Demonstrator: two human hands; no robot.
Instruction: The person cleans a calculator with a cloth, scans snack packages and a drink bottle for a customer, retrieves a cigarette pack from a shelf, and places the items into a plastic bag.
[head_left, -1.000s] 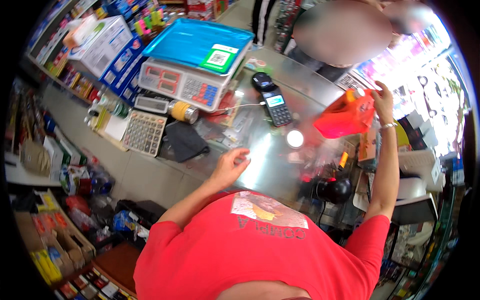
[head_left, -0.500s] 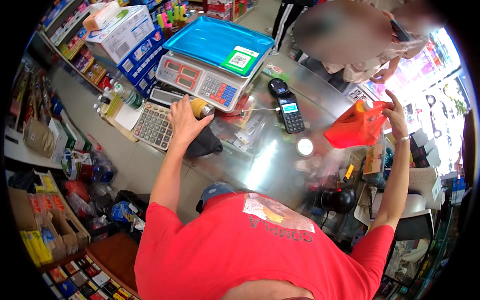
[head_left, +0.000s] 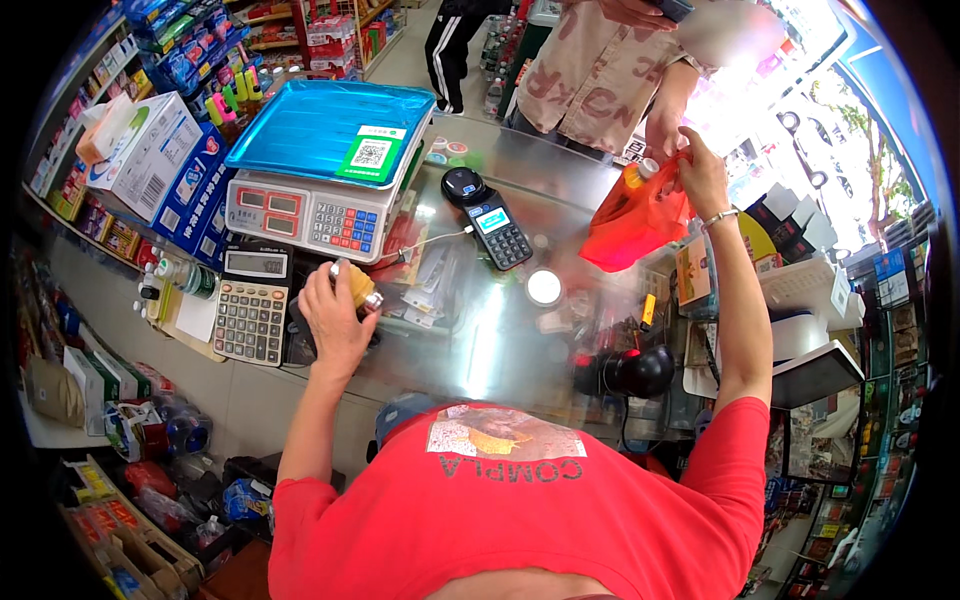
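My right hand (head_left: pixel 706 178) grips the red bag (head_left: pixel 632 228); slackening could drop the bottle (head_left: pixel 643 171) beside it. My left hand (head_left: pixel 336 318) encloses the yellow jar (head_left: pixel 358 284).

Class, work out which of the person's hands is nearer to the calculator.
Left. The left hand is close beside the calculator, just to its right; the right hand is much farther right, holding the red bag.
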